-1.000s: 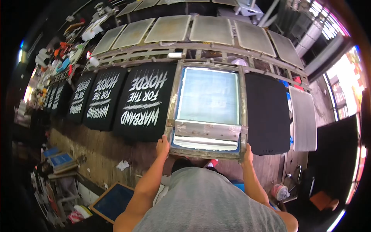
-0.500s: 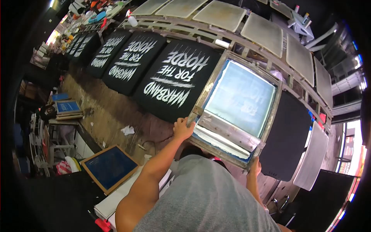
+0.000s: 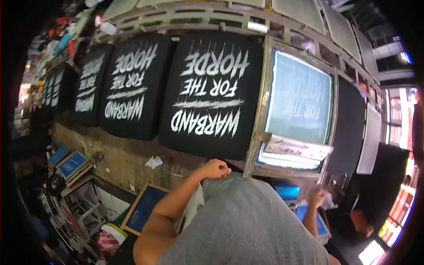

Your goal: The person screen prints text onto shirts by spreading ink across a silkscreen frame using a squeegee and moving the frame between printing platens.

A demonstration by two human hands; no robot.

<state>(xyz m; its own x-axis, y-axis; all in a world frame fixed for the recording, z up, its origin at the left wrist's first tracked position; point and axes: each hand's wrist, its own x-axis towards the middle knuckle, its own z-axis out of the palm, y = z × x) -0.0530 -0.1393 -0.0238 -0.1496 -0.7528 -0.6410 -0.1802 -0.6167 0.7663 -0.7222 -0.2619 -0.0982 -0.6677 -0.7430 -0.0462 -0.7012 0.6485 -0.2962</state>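
The wooden-framed screen (image 3: 298, 101) lies at the right of centre, with a metal squeegee (image 3: 297, 148) resting across its lower part and white ink along the bottom. My left hand (image 3: 215, 169) is closed near my waist, to the left of the frame's lower corner and apart from it; whether anything is inside the fingers is hidden. Below the frame's lower right corner is my right hand (image 3: 319, 198), blurred and touching no part of the frame. A black shirt (image 3: 210, 97) with upside-down white lettering is directly left of the screen.
More printed black shirts (image 3: 130, 86) line the row leftwards. A plain black shirt (image 3: 349, 128) and a bare pallet (image 3: 370, 139) are at the right. Grey pallets (image 3: 300, 15) stand behind the rails. Blue screens (image 3: 148, 207) lean at lower left, and a spray bottle (image 3: 106, 26) is at upper left.
Both hands have let go of the screen frame. My left hand is now beside its lower corner and my right hand has dropped lower. The camera view has also turned.
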